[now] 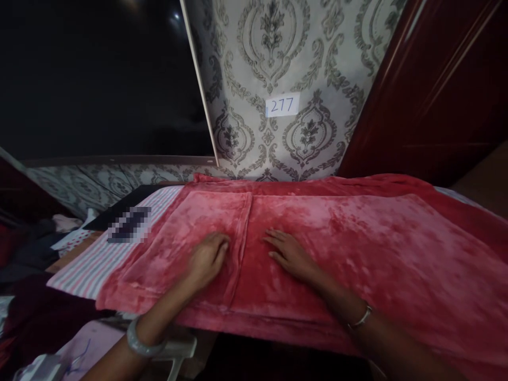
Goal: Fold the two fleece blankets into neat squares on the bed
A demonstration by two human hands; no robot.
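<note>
The red blanket [337,238] runs off the right and bottom edges and hides whatever it lies on. A pixelated patch [129,225] on the striped cloth [95,262] blots out what sits there. Both forearms are cut off at the bottom edge, and the dark heap [27,248] at far left is too dim to tell apart.

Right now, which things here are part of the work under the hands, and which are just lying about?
In hand:
red fleece blanket, spread flat
left hand, palm down on it
right hand, flat on it
striped cloth beneath the blanket

Lying about:
paper label 277 on the wall
dark screen
heap of clothes at far left
</note>
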